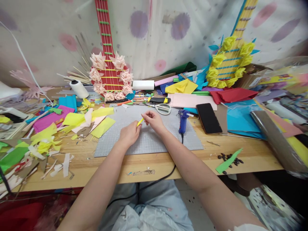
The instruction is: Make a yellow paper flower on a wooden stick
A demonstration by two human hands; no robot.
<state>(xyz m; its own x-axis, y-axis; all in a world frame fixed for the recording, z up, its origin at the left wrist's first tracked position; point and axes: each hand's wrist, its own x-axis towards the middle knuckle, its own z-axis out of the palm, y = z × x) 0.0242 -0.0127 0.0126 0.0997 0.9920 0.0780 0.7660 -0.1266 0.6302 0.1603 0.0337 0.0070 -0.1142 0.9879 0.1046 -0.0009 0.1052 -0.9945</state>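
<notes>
My left hand [130,132] is closed around a narrow yellow paper strip [140,122], which sticks up slantwise between thumb and fingers. At the strip's upper end, my right hand [154,120] has its fingers pinched together on it; the exact hold is partly hidden. Both hands are over a grey cutting mat [149,144]. Just behind the right hand lie scissors with pale handles [164,109]. A blue glue gun [183,122] rests on the mat's right side, its black cord running off the table's front edge.
A red paper guitar with pink flowers [109,73] and a yellow one with yellow flowers [228,64] lean at the back. Yellow paper scraps [103,127] cover the left. On the right are a phone [209,118], blue sheets [243,118] and small dark beads [237,161].
</notes>
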